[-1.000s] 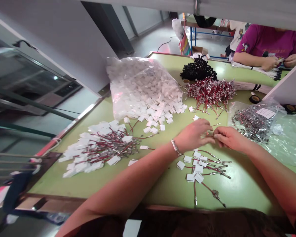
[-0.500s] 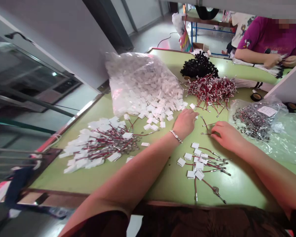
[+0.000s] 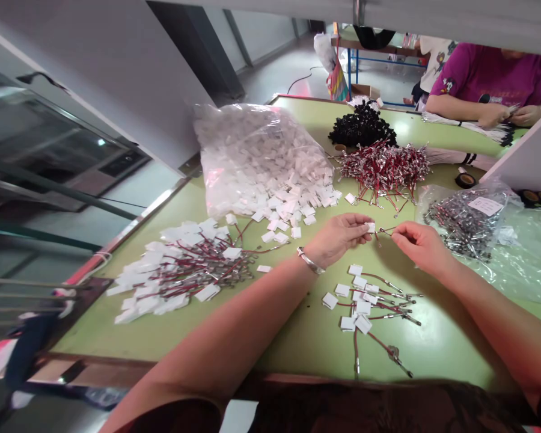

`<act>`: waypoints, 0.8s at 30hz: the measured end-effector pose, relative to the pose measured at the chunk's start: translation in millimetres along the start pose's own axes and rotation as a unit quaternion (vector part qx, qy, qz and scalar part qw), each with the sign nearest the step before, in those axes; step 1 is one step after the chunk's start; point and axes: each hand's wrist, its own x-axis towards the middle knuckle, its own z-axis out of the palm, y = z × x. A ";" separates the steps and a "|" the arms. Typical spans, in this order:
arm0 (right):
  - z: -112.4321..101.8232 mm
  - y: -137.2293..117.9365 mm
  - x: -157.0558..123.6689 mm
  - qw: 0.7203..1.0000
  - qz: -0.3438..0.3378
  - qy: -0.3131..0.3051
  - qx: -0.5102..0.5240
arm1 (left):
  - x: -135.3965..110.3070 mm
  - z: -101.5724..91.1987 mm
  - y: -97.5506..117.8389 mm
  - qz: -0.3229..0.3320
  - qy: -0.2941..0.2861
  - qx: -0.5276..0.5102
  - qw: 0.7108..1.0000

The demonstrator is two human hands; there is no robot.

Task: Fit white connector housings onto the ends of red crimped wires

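Note:
My left hand [image 3: 342,236], with a bracelet at its wrist, pinches a small white plastic housing [image 3: 371,227]. Facing it, my right hand [image 3: 418,243] pinches a short red wire [image 3: 388,230] whose metal terminal points at the housing. Whether the terminal touches the housing I cannot tell. Another wire end [image 3: 379,242] hangs just below, between the hands. On the table under them lies a small group of red wires with white housings [image 3: 363,307]. Beyond my hands is a heap of red wires with metal ends [image 3: 383,168].
A clear bag of white housings [image 3: 261,150] spills onto the green table [image 3: 288,337]. Wired housings [image 3: 180,258] form a pile at left. Black parts [image 3: 365,127], a bag of metal-ended pieces [image 3: 466,219] and black tape rolls [image 3: 466,179] lie around. A co-worker [image 3: 491,90] handles white wires opposite.
My left hand has lifted off the table near the loose housings, bringing a white housing toward my right hand. My right hand has picked up a red wire from the table.

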 end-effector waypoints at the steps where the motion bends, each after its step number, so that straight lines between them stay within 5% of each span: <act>1: 1.1 -1.1 -0.3 1.000 -0.008 -0.006 -0.003 | -0.5 0.8 -1.0 -0.002 -0.011 -0.004 1.000; 7: 2.3 -4.1 -1.2 0.998 -0.009 -0.055 -0.017 | -0.9 0.4 -5.6 0.025 -0.043 0.036 0.998; 14: -3.2 -6.2 0.8 0.970 0.146 -0.149 0.124 | -2.0 5.9 -5.0 0.080 -0.050 0.186 0.978; 24: -2.8 1.6 2.5 0.973 0.131 -0.122 0.145 | -0.6 9.0 -4.0 0.060 -0.035 0.134 0.989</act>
